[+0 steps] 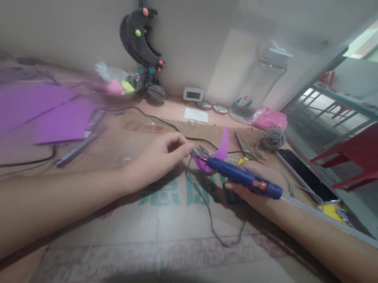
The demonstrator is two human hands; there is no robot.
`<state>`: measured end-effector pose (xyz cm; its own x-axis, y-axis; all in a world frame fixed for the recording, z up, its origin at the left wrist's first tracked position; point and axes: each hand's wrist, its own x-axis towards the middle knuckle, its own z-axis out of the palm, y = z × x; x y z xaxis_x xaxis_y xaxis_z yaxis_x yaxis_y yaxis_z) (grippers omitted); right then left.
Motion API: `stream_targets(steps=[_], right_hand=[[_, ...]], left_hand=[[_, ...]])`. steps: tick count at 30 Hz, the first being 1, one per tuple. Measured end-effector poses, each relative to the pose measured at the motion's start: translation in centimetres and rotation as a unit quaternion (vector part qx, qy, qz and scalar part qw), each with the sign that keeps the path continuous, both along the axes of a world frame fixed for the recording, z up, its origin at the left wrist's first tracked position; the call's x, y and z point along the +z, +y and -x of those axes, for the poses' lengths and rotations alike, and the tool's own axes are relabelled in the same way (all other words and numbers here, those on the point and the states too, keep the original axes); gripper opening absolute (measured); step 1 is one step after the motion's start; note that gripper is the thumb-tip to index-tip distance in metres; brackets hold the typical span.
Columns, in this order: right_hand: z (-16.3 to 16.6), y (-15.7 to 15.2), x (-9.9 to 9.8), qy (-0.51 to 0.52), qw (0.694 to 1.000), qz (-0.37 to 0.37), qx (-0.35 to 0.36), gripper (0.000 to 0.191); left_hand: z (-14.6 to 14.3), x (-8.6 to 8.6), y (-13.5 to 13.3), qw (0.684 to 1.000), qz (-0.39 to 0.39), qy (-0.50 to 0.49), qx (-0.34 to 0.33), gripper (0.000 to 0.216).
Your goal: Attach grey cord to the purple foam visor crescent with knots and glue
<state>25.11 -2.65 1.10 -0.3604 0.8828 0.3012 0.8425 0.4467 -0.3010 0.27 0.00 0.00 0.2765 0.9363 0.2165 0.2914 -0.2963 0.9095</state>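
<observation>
My right hand is wrapped round a blue glue gun that lies across it, nozzle pointing left. My left hand pinches a thin grey string right at the nozzle tip; the string trails down over the cardboard sheet. Just behind the nozzle stands a purple crescent-shaped foam piece. A black cable runs along the table behind my left hand.
Purple foam sheets lie at left. A bowl, a black crescent ornament, a small clock and a water bottle stand at the wall. Scissors, a twine ball and a phone lie right.
</observation>
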Motion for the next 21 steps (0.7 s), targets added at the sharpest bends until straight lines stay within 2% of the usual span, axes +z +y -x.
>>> stream_targets(steps=[11,15,21], right_hand=[[0.39,-0.39,0.32,-0.037,0.999,-0.014,-0.008,0.029],[0.49,-0.58,0.50,-0.039,0.999,-0.001,0.004,0.027],[0.30,-0.48,0.30,-0.039,0.999,-0.002,0.024,0.037]], left_hand=[[0.01,-0.11,-0.08,0.999,0.024,-0.011,-0.021,0.026],[0.06,-0.16,0.01,1.000,0.010,-0.010,-0.017,0.026],[0.04,-0.13,0.00,1.000,0.010,-0.002,-0.012,0.027]])
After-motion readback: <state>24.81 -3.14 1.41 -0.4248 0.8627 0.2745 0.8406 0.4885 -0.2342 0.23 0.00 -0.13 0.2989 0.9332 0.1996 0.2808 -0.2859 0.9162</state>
